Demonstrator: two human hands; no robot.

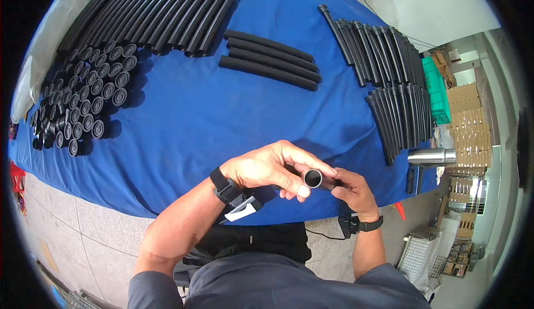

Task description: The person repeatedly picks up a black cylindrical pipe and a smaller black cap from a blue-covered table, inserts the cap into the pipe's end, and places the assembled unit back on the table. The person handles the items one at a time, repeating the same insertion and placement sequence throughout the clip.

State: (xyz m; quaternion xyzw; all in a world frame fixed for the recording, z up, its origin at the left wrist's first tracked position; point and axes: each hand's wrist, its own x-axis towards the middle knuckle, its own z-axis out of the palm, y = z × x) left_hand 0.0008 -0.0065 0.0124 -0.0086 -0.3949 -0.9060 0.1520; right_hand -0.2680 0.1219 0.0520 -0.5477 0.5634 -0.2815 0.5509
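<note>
Just in front of my body, at the near edge of the table, I hold a black tube [313, 179] with its round open end tilted up toward me. My left hand [267, 167] pinches it close to that open end, thumb and fingers on either side. My right hand [356, 191] is closed on the tube's body to the right, and the tube's far end is hidden there. Beyond my hands, several dark matte sleeves [272, 59] lie side by side on the blue cloth [194, 114].
Round black caps [97, 86] cluster at the left, below rows of long black tubes [161, 17]. Capped tubes [389, 59] lie in two rows at the right. A metal cylinder [431, 157] lies near the right edge, by a green crate [436, 89]. Stacked cartons [467, 125] stand beyond.
</note>
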